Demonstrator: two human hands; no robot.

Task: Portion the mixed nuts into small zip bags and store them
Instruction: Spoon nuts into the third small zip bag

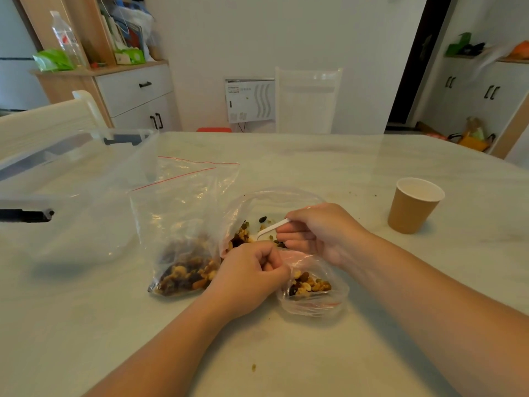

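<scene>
Near the table's (pixel 315 156) front edge, the left hand (pixel 246 277) pinches the limp, slippery rim of the small zip bag (pixel 313 293), apparently holding it open, while the right hand (pixel 317 233) grips a white plastic spoon (pixel 270 229) over the light, loose mixed nuts (pixel 240 236).

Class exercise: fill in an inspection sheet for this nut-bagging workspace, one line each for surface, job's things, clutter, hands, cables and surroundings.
Surface: pale marble-look table, a few crumbs near the front edge.
Job's things: small zip bag partly filled with nuts; open source bag behind it; large zip bag of mixed nuts to the left; white plastic spoon.
Clutter: paper cup; clear storage box.
Hands: left hand pinches the small bag's mouth; right hand grips the spoon.
Cables: nothing seen on the table.
Surroundings: white chair, cabinets, wall heater.
</scene>
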